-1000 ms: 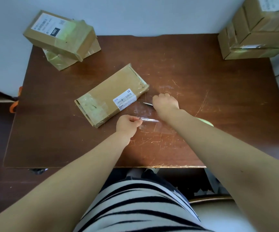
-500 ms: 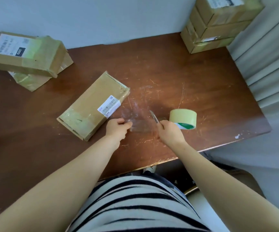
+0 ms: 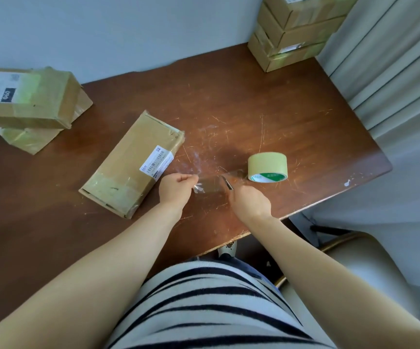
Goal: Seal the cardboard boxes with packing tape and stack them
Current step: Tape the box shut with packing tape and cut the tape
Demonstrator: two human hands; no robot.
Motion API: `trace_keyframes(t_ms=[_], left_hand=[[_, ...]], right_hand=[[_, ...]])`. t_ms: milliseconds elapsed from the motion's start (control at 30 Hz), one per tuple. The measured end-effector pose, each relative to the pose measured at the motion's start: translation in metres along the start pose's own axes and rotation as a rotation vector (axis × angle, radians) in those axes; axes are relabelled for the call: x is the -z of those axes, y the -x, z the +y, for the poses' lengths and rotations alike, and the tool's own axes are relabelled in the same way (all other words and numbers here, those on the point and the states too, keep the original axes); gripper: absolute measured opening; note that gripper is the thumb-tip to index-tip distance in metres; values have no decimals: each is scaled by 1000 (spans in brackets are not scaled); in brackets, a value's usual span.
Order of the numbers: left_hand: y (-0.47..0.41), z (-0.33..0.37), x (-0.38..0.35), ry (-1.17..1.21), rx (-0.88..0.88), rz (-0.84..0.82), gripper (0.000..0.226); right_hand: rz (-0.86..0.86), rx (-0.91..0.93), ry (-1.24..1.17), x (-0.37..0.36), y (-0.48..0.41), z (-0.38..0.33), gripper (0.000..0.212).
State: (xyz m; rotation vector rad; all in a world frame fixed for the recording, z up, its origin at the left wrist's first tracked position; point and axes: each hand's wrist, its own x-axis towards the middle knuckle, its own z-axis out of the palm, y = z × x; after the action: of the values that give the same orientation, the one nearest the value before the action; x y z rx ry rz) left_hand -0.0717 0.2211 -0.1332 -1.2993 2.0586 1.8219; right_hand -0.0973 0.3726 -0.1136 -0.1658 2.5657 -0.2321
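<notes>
Left hand: the left hand [image 3: 176, 188] is pinching the free end of a clear tape strip [image 3: 210, 187], just to the left of the tape roll [image 3: 267, 167].
Right hand: the right hand [image 3: 250, 204] is gripping a small blade [image 3: 227, 183] and pressing it against the strip, in front of the roll and slightly to its left.
Tape strip: it is stretching between the two hands and running on to the roll, low over the table [image 3: 229, 109].
Tape roll: it is lying on the table just right of the hands, close to the right hand.
Open box: the cardboard box [image 3: 133, 163] is lying flat well left of the roll, touching neither hand, just beyond the left hand.
Left stack: two boxes [image 3: 24, 102] are sitting far to the left of the roll.
Far stack: the stacked boxes [image 3: 294, 34] are standing behind the roll by the wall.
</notes>
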Motion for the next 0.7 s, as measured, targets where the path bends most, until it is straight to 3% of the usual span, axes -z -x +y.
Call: trace_keyframes(t_ms=[500, 700], left_hand=[[3, 7, -1, 1, -11, 17, 6], [-4, 15, 4, 17, 27, 74, 18]], right_hand=[[-43, 39, 92, 11, 6, -14, 27], [-97, 58, 126, 6, 18, -4, 28]])
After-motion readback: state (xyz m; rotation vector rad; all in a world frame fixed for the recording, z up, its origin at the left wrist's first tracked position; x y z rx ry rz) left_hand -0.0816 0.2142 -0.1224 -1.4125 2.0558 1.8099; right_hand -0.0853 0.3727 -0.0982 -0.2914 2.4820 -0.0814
